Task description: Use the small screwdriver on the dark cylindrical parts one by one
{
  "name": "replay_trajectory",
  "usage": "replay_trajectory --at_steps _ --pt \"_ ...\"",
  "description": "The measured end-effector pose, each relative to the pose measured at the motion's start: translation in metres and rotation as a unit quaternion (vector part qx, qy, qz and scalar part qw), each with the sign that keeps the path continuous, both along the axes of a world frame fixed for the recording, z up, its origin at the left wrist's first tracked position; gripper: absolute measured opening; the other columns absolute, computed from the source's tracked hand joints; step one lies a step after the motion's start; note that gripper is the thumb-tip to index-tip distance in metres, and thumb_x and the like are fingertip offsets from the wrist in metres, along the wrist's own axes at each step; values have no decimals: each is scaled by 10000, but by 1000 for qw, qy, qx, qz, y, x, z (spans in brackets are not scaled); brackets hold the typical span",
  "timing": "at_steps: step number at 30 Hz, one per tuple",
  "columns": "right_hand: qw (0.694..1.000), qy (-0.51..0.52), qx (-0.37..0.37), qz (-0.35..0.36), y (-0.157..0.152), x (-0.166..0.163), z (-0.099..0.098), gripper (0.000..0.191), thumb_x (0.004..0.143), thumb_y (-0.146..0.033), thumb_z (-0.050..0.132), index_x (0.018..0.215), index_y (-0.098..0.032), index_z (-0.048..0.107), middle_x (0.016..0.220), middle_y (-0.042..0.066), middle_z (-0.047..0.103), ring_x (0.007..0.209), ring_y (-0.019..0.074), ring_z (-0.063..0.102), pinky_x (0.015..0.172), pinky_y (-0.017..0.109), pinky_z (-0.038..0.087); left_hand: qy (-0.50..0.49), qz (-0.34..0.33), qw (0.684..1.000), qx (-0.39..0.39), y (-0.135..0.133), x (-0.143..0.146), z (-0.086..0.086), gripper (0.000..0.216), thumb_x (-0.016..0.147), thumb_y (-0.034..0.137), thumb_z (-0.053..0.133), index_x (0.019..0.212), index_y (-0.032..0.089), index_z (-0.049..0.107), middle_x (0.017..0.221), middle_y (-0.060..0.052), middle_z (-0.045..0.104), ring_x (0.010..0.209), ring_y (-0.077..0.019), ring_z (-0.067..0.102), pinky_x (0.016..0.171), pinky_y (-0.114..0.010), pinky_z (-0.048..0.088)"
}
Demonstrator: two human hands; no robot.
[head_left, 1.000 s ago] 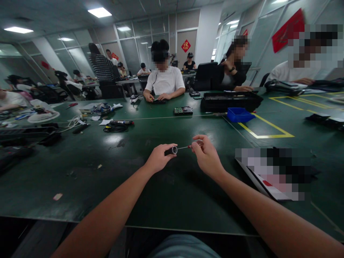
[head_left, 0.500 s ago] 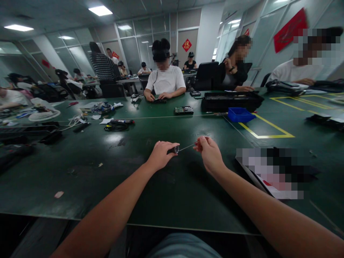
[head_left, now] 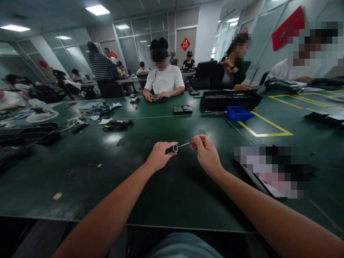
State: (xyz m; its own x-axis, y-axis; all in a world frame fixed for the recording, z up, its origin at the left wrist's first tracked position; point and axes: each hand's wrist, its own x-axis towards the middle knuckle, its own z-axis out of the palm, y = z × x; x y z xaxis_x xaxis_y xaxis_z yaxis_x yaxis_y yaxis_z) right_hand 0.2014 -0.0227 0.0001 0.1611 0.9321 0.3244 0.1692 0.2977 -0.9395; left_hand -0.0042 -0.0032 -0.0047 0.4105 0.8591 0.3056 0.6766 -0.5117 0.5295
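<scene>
Over the near half of the desk [head_left: 172, 200], a black cylinder [head_left: 169, 149] was gripped by the left hand [head_left: 157, 156], apparently to steady its ringed end against the screwdriver-like tool [head_left: 184, 144] pinched by the right hand [head_left: 208, 154].
</scene>
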Motion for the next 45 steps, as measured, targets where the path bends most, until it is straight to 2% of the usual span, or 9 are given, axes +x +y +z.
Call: replay_trajectory --at_steps 5,10,17,23,27,31,36,41,45 --pt "1000 -21 5 1 -1 3 4 294 946 -490 532 943 -209 616 795 44 690 744 202 649 740 373 507 -17 -3 1000 -2 -2 0 -1 425 896 267 711 1317 273 653 1180 -45 725 1068 -247 628 1020 -444 436" --pt "992 -122 -20 -24 -9 5 16 377 880 -578 626 783 -214 641 648 22 667 604 190 606 618 335 442 -32 13 999 -6 -3 -1 -1 423 890 242 715 1307 275 658 1181 -42 725 1070 -244 631 1003 -434 455" --pt "987 -137 68 40 -12 5 14 166 940 -353 560 1015 -237 653 863 22 704 771 192 649 697 321 473 -40 12 999 -14 -2 -3 -2 418 888 248 722 1301 273 663 1180 -38 725 1091 -243 626 1016 -431 446" --pt "983 -183 28 11 -13 6 14 351 1003 -486 443 882 -239 661 656 -5 621 588 180 572 592 326 405 -33 14 999 -24 -5 -1 1 403 887 237 716 1287 268 674 1160 -46 729 1067 -251 632 1028 -451 447" --pt "996 -89 26 10 -8 4 6 217 952 -403 534 1078 -242 604 848 26 693 751 206 642 709 356 489 -39 19 999 -27 -5 -1 2 405 890 240 708 1293 263 669 1169 -49 724 1079 -255 630 1025 -449 451" --pt "997 61 -13 42 0 1 0 258 893 -474 610 948 -223 636 863 46 695 809 211 662 817 403 547 -46 15 999 -15 -4 -3 3 404 892 226 705 1292 262 663 1199 -50 717 1107 -246 628 1019 -432 456" --pt "968 227 -96 52 9 2 -2 268 859 -501 652 826 -236 632 756 28 643 677 192 623 773 427 599 -10 -21 999 38 -1 -4 3 391 908 230 695 1292 284 651 1267 -44 698 1201 -235 600 1118 -483 356" --pt "982 166 -90 -23 13 5 -7 253 874 -483 628 818 -237 610 752 22 636 671 185 608 723 394 583 46 -2 999 11 2 -4 0 382 913 254 688 1293 271 654 1206 -50 711 1139 -254 611 1071 -495 374" --pt "994 95 -55 -8 11 5 -9 279 906 -500 581 894 -223 616 800 24 663 726 184 630 739 373 546 47 -4 999 10 2 -3 -1 399 911 264 691 1307 272 648 1179 -51 715 1100 -253 617 1037 -470 395"
